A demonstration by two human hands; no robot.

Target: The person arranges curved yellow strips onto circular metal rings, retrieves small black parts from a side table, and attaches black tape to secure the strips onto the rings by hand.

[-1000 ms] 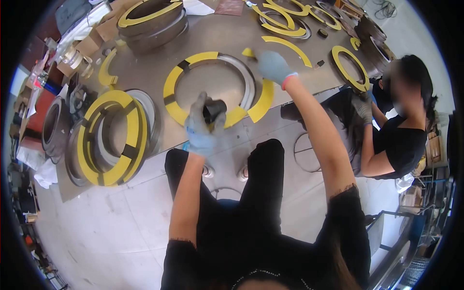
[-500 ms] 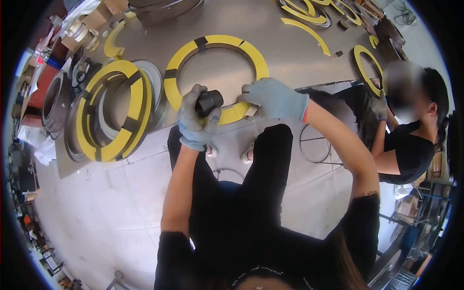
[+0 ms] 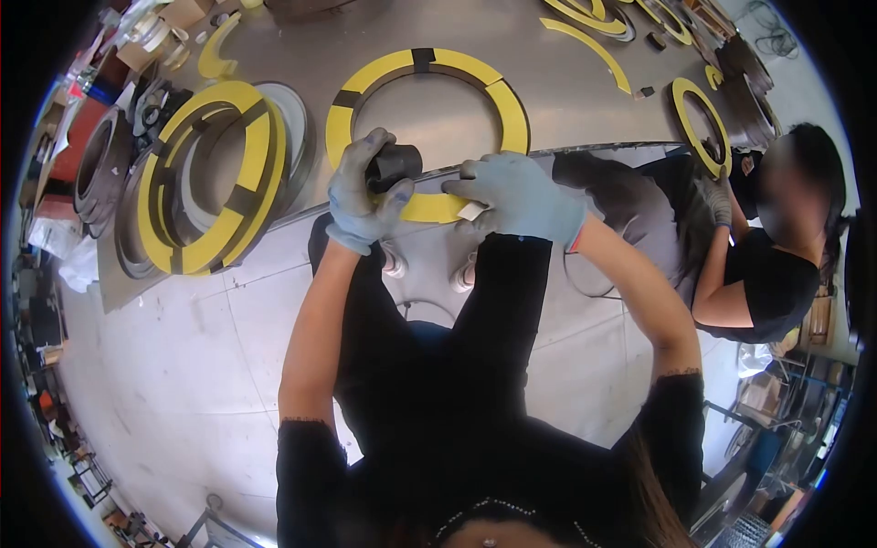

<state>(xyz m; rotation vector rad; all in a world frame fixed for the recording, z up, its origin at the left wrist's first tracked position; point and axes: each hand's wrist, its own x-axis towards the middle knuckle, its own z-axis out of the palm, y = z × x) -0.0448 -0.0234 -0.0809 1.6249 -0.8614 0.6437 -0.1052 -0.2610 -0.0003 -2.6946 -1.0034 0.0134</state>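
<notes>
My left hand [image 3: 359, 196], in a grey-blue work glove, is closed around a roll of black tape [image 3: 396, 164]. The roll is over the left near part of a large yellow-faced ring [image 3: 375, 68], which has black tape strips across its face. My right hand [image 3: 518, 194], gloved too, lies over the ring's near right side with its fingers curled down. A small pale flat piece [image 3: 471, 212] sticks out beneath that hand; the rest of it is hidden. The ring's near edge reaches past the table edge, above my knees.
More taped yellow rings [image 3: 242, 173] are stacked to the left, leaning over a grey metal ring [image 3: 297, 128]. Loose yellow arcs [image 3: 598, 55] lie on the metal table [image 3: 566, 114]. At right a co-worker [image 3: 767, 265] holds another yellow ring [image 3: 687, 110].
The view has shifted slightly, so the table sits higher in it. My left hand still holds the tape roll, and my right hand stays at the ring's near side.
</notes>
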